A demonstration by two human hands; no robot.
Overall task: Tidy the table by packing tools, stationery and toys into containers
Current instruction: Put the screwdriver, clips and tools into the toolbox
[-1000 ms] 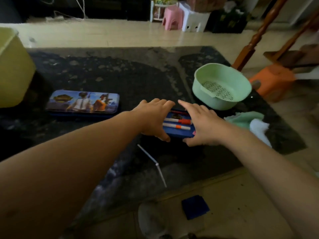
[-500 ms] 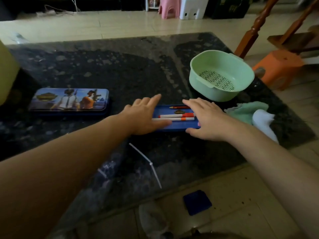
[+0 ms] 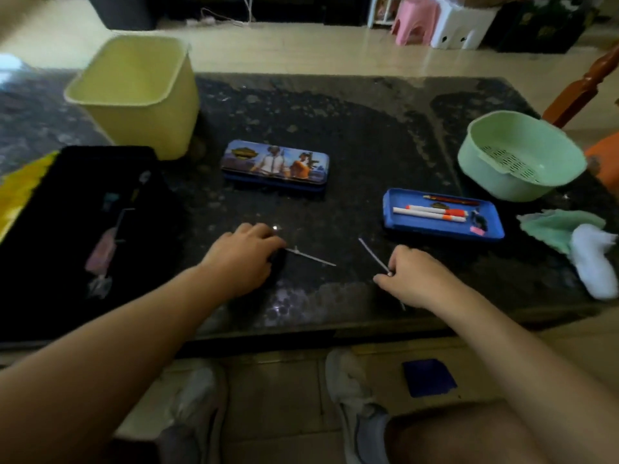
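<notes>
My right hand (image 3: pixel 413 277) pinches a thin white zip tie (image 3: pixel 370 252) near its middle, low over the dark stone table (image 3: pixel 368 139). My left hand (image 3: pixel 243 254) is curled down on the table, fingertips closed over the end of a second white zip tie (image 3: pixel 313 258) that lies flat. To the right, an open blue pencil-case tray (image 3: pixel 390 214) holds two white-and-orange pens (image 3: pixel 432 212) and a pencil. A closed pictured pencil tin (image 3: pixel 274 164) lies behind my hands.
A yellow bin (image 3: pixel 137 92) stands back left. A black open box (image 3: pixel 67 182) with small items sits at the left. A green strainer basket (image 3: pixel 522 155) and green and white cloths (image 3: pixel 569 229) are on the right. A blue square (image 3: pixel 428 376) lies on the floor.
Both hands left the blue tray and moved toward me, each to a zip tie. The view swung left, bringing the yellow bin and black box into sight.
</notes>
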